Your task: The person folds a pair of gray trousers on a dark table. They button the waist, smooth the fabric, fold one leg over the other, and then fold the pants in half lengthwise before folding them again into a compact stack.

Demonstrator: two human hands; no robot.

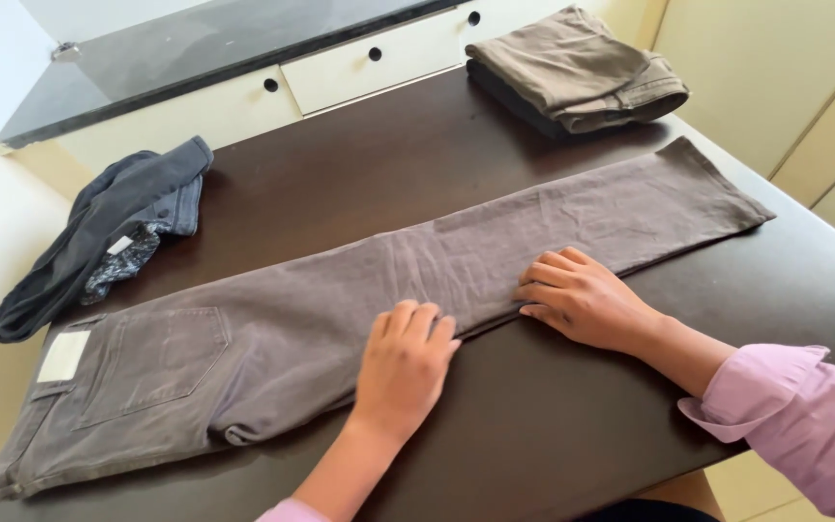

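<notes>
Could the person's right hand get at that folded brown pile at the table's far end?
Probably yes. The right hand lies flat on the grey-brown trousers, and only bare dark table and trouser leg lie between it and the folded brown pile.

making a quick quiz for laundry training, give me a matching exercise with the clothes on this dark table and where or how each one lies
Things:
1. grey-brown trousers with a back pocket
2. folded brown trousers
3. crumpled dark blue-grey garment
4. pink shirt sleeve

Places or states:
A. heaped at the table's left edge
B. on the right forearm
C. laid out flat lengthwise, both hands on it
D. stacked at the far right corner

Pairs: 1-C, 2-D, 3-A, 4-B
</notes>
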